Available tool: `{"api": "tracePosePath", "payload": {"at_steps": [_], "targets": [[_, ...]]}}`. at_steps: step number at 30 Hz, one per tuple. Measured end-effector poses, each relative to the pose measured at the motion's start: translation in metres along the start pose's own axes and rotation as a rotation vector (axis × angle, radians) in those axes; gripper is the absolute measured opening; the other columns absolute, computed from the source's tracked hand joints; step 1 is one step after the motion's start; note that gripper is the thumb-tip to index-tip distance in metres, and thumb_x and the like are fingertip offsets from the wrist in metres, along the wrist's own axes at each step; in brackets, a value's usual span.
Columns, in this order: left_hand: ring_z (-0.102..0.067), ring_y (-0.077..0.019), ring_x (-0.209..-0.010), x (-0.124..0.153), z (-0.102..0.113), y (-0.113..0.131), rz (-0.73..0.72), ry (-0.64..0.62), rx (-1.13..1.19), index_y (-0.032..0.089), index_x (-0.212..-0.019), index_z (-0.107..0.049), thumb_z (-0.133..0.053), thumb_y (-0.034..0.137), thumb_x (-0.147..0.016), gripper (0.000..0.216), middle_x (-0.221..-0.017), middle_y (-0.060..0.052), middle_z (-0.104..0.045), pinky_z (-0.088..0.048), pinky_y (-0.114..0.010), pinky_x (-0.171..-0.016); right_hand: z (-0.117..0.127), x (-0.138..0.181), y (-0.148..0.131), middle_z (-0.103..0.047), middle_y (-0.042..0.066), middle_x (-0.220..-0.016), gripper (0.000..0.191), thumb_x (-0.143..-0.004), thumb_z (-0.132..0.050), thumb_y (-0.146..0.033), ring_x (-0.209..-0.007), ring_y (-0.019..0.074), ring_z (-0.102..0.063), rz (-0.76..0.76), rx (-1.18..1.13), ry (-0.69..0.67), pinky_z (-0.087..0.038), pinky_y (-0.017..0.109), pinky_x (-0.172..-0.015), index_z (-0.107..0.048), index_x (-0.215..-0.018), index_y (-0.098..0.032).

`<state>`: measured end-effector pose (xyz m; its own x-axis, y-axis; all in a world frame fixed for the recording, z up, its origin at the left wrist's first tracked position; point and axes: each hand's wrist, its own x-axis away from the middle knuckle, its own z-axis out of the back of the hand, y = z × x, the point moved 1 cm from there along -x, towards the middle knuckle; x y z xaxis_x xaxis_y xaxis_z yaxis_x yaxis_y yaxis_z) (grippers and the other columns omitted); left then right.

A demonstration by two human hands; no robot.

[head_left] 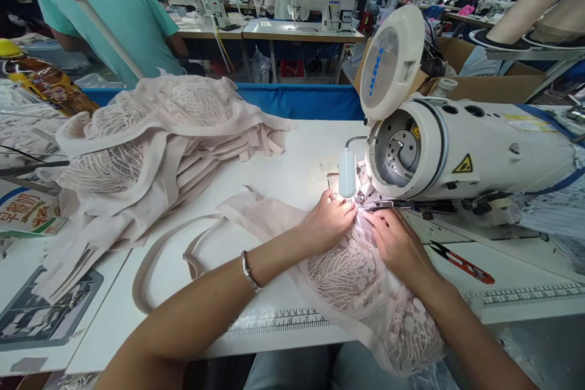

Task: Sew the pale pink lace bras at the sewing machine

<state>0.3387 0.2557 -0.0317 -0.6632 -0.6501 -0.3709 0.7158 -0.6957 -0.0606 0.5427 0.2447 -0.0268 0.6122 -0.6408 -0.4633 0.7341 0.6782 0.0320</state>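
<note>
A pale pink lace bra (345, 274) lies across the front of the table, its lower cup hanging over the edge towards my lap. My left hand (329, 219) pinches its upper edge just below the needle area of the white sewing machine (493, 146). Close on the other side, my right hand (395, 241) presses its fingers on the same fabric, thumb and fingertips near the presser foot. A small lamp (347, 173) lights the spot. The bra's band and a strap (148, 256) trail out to the left. The needle itself is hard to make out.
A tall pile of similar bras (169, 128) stands at the left, beside a drink bottle (50, 82) and a carton (30, 210). Red thread snips (464, 262) lie right of my right hand. A printed ruler (283, 321) runs along the front edge. A co-worker (114, 24) sits ahead.
</note>
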Motion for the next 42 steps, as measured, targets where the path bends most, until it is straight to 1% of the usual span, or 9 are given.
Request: {"api": "tracePosePath", "payload": {"at_steps": [12, 19, 24, 26, 28, 32, 36, 39, 42], "targets": [[-0.063, -0.0233, -0.089, -0.005, 0.004, -0.006, 0.030, -0.082, 0.007, 0.013, -0.110, -0.063, -0.039, 0.003, -0.095, 0.030, -0.119, -0.011, -0.069, -0.034, -0.040, -0.088, 0.011, -0.007, -0.002, -0.065, 0.010, -0.103, 0.033, -0.100, -0.040, -0.013, -0.095, 0.0246, -0.060, -0.004, -0.013, -0.074, -0.052, 0.037, -0.081, -0.060, -0.126, -0.017], [-0.060, -0.0222, -0.084, -0.002, 0.014, -0.004, -0.010, -0.002, -0.068, 0.010, -0.103, -0.064, -0.043, 0.006, -0.095, 0.023, -0.104, -0.012, -0.067, -0.039, -0.039, -0.084, 0.057, 0.062, -0.022, -0.064, 0.006, -0.101, 0.027, -0.104, -0.041, -0.045, -0.092, 0.0220, -0.062, -0.309, -0.147, -0.146, -0.050, 0.033, -0.074, -0.057, -0.108, -0.024], [-0.057, -0.0191, -0.075, 0.002, 0.028, 0.032, -0.069, -0.114, 0.078, 0.013, -0.085, -0.064, -0.042, 0.011, -0.100, 0.026, -0.086, -0.008, -0.064, -0.042, -0.032, -0.066, 0.039, 0.093, -0.049, -0.058, 0.008, -0.089, 0.035, -0.104, -0.041, -0.048, -0.082, 0.0231, -0.054, -0.360, 0.018, 0.028, -0.043, 0.036, -0.075, -0.056, -0.087, -0.021], [-0.060, -0.0229, -0.085, 0.010, 0.027, 0.050, -0.151, -0.096, 0.108, 0.012, -0.093, -0.066, -0.044, 0.020, -0.101, 0.025, -0.093, -0.010, -0.066, -0.048, -0.036, -0.075, 0.032, 0.090, -0.053, -0.056, 0.005, -0.082, 0.036, -0.105, -0.042, -0.040, -0.076, 0.0197, -0.053, -0.321, -0.004, 0.061, -0.043, 0.032, -0.073, -0.050, -0.075, -0.021], [-0.059, -0.0310, -0.107, 0.020, 0.022, 0.060, -0.187, -0.035, 0.077, 0.008, -0.111, -0.065, -0.043, 0.026, -0.102, 0.030, -0.115, -0.016, -0.067, -0.047, -0.048, -0.094, 0.038, 0.082, -0.053, -0.052, 0.001, -0.071, 0.040, -0.107, -0.039, -0.036, -0.065, 0.0147, -0.052, -0.297, -0.080, 0.071, -0.042, 0.026, -0.065, -0.044, -0.070, -0.021], [-0.041, -0.0363, -0.140, 0.035, 0.010, 0.051, -0.128, -0.029, 0.152, 0.007, -0.142, -0.049, -0.042, 0.038, -0.103, 0.051, -0.151, -0.017, -0.048, -0.030, -0.058, -0.116, 0.078, 0.056, -0.049, -0.037, -0.007, -0.051, 0.044, -0.108, -0.039, -0.038, -0.042, 0.0088, -0.039, -0.235, -0.071, 0.085, -0.031, 0.025, -0.048, -0.037, -0.067, -0.022], [-0.037, -0.0345, -0.144, 0.034, 0.009, 0.036, -0.097, -0.072, 0.217, 0.013, -0.147, -0.045, -0.041, 0.038, -0.103, 0.051, -0.155, -0.013, -0.046, -0.027, -0.057, -0.117, 0.107, 0.022, -0.051, -0.050, 0.000, -0.059, 0.039, -0.103, -0.051, -0.035, -0.060, 0.0166, -0.050, 0.045, 0.365, 0.087, -0.033, 0.032, -0.060, -0.049, -0.066, -0.022], [-0.046, -0.0337, -0.136, 0.026, 0.015, 0.033, -0.149, -0.059, 0.176, 0.013, -0.141, -0.052, -0.043, 0.035, -0.103, 0.045, -0.149, -0.014, -0.052, -0.037, -0.051, -0.110, 0.093, 0.003, -0.044, -0.054, 0.005, -0.066, 0.036, -0.102, -0.050, -0.028, -0.069, 0.0211, -0.051, 0.157, 0.528, -0.036, -0.034, 0.035, -0.062, -0.056, -0.067, -0.021], [-0.057, -0.0308, -0.117, 0.017, 0.020, 0.035, -0.215, -0.083, 0.114, 0.009, -0.128, -0.061, -0.042, 0.029, -0.102, 0.037, -0.133, -0.017, -0.062, -0.048, -0.042, -0.089, 0.064, -0.003, -0.026, -0.059, 0.009, -0.074, 0.036, -0.103, -0.045, -0.029, -0.076, 0.0245, -0.055, 0.140, 0.455, -0.124, -0.037, 0.036, -0.063, -0.060, -0.072, -0.020]]}}
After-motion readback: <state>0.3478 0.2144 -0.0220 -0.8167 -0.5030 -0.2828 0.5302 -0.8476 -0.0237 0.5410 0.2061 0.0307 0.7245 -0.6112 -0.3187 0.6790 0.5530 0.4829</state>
